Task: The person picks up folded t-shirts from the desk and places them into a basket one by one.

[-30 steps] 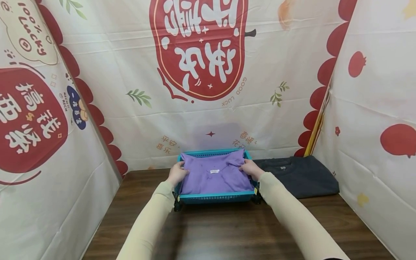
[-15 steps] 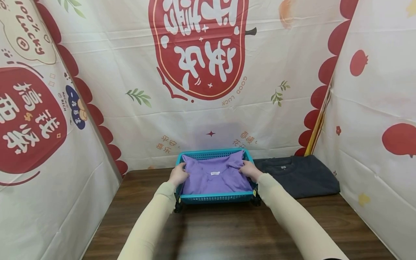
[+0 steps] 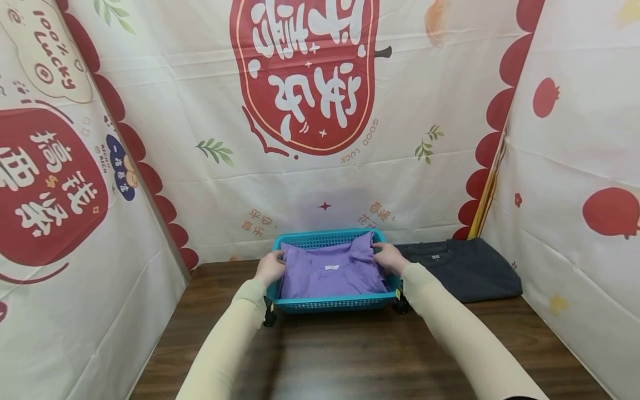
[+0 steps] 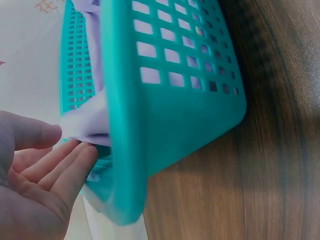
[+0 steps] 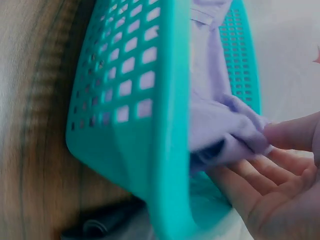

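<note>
A folded purple shirt [image 3: 325, 282] with a white neck label lies inside a teal plastic basket [image 3: 335, 305]. At the basket's left side, my left hand [image 3: 270, 267] pinches one edge of the shirt; in the left wrist view its thumb is over the purple cloth [image 4: 90, 117] and the fingers are under it. Opposite, my right hand [image 3: 390, 258] holds the shirt's right upper corner, which stands raised above the basket. The right wrist view shows that bunched corner [image 5: 235, 132] between thumb and fingers, just inside the perforated basket wall [image 5: 125, 90].
A dark folded T-shirt [image 3: 465, 272] lies on the wooden table [image 3: 330, 355] right of the basket, partly behind the right hand. Printed cloth walls [image 3: 320, 189] enclose the table at the back and on both sides.
The shirt's upper edge has sunk lower in the basket, exposing more of the back wall. My left hand has shifted slightly left, and my right hand slightly up and right with the corner.
</note>
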Demonstrator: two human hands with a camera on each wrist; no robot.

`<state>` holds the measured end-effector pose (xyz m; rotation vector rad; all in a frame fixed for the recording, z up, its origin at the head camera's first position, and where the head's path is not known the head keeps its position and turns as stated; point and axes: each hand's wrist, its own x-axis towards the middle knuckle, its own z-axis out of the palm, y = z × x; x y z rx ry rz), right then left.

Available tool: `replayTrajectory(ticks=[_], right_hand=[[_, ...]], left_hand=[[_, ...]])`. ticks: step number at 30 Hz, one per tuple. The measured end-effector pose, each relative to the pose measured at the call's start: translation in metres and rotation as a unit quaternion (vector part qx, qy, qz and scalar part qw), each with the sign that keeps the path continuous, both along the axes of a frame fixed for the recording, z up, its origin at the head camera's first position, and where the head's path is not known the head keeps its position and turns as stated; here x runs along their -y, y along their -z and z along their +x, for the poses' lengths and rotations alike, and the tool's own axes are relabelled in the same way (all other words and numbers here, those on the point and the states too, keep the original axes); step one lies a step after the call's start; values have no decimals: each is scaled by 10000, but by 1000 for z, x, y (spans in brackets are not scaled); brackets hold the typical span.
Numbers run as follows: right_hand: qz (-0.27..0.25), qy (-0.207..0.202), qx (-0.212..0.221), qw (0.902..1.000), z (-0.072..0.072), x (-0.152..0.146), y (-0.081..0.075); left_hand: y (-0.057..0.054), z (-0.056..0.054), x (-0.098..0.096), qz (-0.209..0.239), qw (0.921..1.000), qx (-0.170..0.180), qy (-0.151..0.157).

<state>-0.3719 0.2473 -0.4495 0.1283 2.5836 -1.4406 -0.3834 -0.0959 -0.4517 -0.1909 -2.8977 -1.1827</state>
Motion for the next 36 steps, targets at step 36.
replayTrajectory(ticks=[36], right_hand=[[-1554,-323,1179,9803,10,22,-2]], left_hand=[[-5,28,-45,719,9828,1282,1121]])
